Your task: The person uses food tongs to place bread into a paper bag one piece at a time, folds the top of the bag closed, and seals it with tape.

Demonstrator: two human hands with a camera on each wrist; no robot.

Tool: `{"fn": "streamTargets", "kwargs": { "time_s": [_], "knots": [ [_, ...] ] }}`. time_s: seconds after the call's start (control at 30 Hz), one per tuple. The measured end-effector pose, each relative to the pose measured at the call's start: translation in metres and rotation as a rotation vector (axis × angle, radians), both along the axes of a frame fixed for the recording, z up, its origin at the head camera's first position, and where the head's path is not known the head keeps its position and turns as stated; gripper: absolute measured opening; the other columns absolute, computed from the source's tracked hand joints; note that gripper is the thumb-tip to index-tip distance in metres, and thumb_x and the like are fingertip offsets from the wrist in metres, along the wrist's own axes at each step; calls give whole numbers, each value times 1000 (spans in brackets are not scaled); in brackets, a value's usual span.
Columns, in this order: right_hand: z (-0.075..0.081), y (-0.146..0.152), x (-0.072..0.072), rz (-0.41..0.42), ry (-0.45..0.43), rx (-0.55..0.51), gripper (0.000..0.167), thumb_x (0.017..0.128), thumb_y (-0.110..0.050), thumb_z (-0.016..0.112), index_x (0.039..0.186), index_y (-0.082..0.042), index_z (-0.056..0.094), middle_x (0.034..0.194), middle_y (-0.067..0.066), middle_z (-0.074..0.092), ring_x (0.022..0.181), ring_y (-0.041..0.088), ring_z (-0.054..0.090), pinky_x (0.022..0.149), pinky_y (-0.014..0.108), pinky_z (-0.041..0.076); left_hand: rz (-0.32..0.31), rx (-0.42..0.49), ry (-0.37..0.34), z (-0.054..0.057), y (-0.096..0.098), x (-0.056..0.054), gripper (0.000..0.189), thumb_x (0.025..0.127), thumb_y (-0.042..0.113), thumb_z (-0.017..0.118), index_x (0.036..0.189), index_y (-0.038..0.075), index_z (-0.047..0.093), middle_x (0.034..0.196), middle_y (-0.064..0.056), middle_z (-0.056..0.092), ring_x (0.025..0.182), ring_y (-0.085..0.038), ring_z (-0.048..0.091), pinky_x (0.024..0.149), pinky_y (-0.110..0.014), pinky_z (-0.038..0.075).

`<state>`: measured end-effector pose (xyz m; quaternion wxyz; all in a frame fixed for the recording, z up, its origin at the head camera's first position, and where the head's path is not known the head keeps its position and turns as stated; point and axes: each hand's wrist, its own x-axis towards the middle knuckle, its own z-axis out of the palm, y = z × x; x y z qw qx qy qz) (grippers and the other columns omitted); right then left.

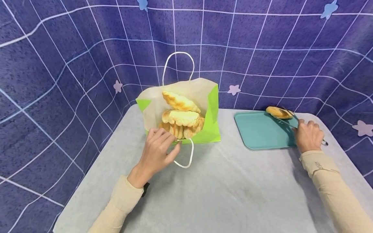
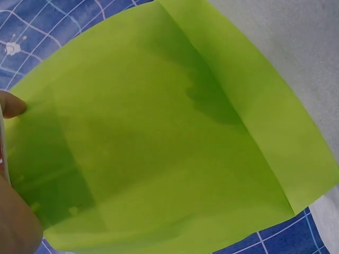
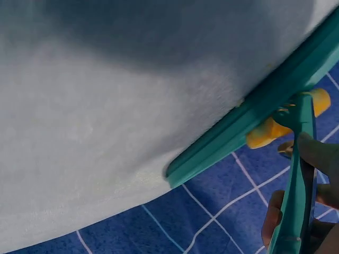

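A green paper bag (image 1: pixel 214 119) with a pale inside stands with its mouth toward me, several golden breads (image 1: pixel 180 118) visible in it. My left hand (image 1: pixel 158 149) pinches the bag's front rim between thumb and fingers; in the left wrist view the green side (image 2: pixel 143 127) fills most of the picture. My right hand (image 1: pixel 309 136) grips a pair of tongs (image 1: pixel 287 123). Their ends lie about a bread roll (image 1: pixel 274 112) at the back right of a teal tray (image 1: pixel 247 129). In the right wrist view the tongs (image 3: pixel 299 174) reach the roll (image 3: pixel 265 132); how firmly they hold it I cannot tell.
White cord handles (image 1: pixel 178 52) rise behind the bag and hang in front of it. The grey tabletop (image 1: pixel 227 187) extends toward me. A blue gridded curtain (image 1: pixel 227 58) with star shapes encloses the table at the back and sides.
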<state>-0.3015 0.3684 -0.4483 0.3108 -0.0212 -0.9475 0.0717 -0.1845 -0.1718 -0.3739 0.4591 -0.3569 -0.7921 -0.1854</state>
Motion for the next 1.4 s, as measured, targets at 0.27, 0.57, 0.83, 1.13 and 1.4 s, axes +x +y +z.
{"fn": "streamTargets", "kwargs": {
  "time_s": [0.27,0.57,0.83,1.13,1.4],
  "knots": [
    [-2,1,-8,21,-18,24,29,86,-8,67,93,17,53,82,47,52,68,64,52,42,67,33,15,7,-6,1,0,0,14,86,16,62,74,8,62,67,-2,58,68,-24,53,74,-44,37],
    [-6,6,-1,87,-15,73,30,89,-10,66,78,14,52,69,40,54,54,58,51,40,61,32,37,10,-16,-3,0,0,17,87,17,61,74,8,61,66,-1,55,69,-24,52,72,-43,36],
    [-3,4,10,90,124,55,31,87,-13,70,79,11,54,64,38,54,46,54,47,36,57,26,39,20,-17,-2,1,-2,14,85,15,63,74,8,60,67,-3,58,70,-24,52,73,-43,37],
    [19,-11,21,140,234,63,32,89,-18,71,78,4,51,56,29,51,43,50,44,33,52,20,44,19,-17,-1,1,-1,13,83,13,65,73,8,59,68,-4,61,70,-25,53,72,-43,36],
    [53,-43,38,227,337,53,29,91,-21,70,79,-2,51,54,18,49,44,43,47,37,47,23,48,22,-12,-1,2,-1,14,83,13,65,72,8,58,68,-3,59,70,-25,52,72,-43,35]
  ]
}}
